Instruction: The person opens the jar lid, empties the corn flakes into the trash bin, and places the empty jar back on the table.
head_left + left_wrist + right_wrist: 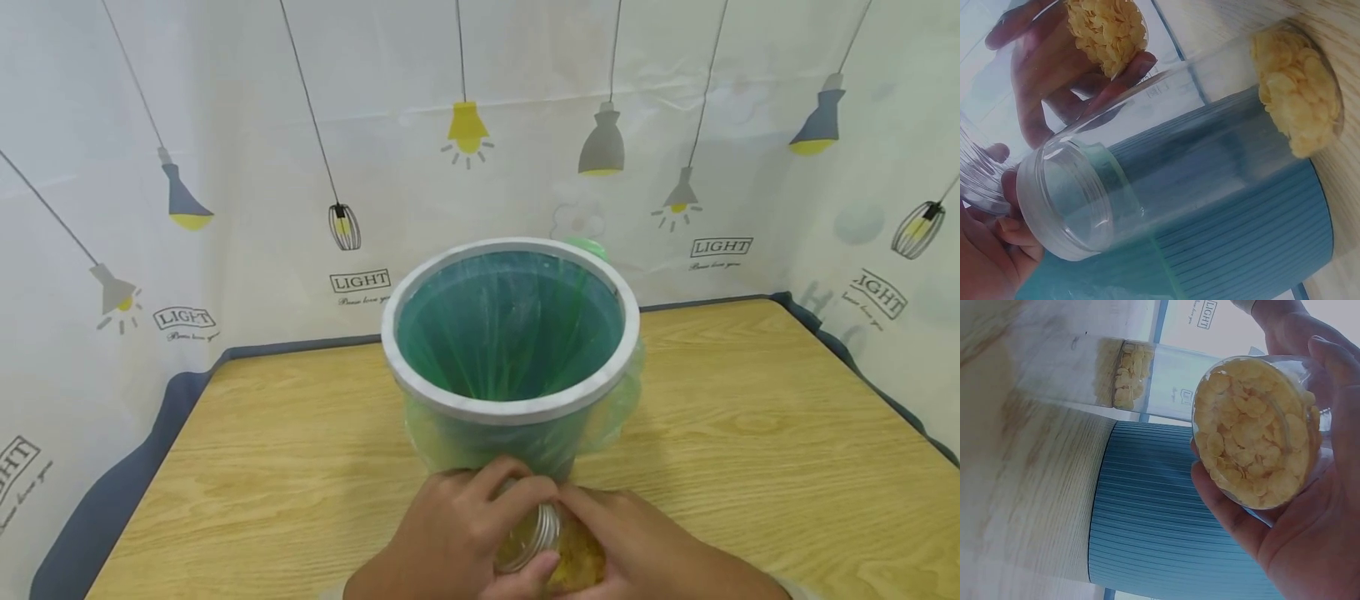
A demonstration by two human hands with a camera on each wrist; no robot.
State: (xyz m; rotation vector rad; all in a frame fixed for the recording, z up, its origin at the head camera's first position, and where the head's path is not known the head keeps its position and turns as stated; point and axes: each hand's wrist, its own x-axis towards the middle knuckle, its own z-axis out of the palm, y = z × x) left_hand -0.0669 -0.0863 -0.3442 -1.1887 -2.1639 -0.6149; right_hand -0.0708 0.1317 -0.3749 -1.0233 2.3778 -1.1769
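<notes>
"Where is there room?"

"Sideways: the wood-grain table (750, 400) stretches to the left and right of the bin (510, 408). Straight ahead is tight, with the knuckles just in front of the bin's wall. Farther back, the table's edge meets the lamp-print backdrop (525, 75)."

"And the hands?"

"Close together. The right hand (645, 533) cups the lower part of a clear jar (581, 558), thumb on one side, fingers on the other. The left hand (450, 533) curls its fingers and thumb around that jar's threaded neck."

"So the jar sits between them, near the bin?"

"Yes, tilted, its neck toward the left hand."

"Anything the head view misses?"

"A taller jar (1185, 169), upright in front of the bin, with flakes (1294, 94) at its bottom. Both wrist views show it. Whether the left fingers touch it, I can't tell."
</notes>
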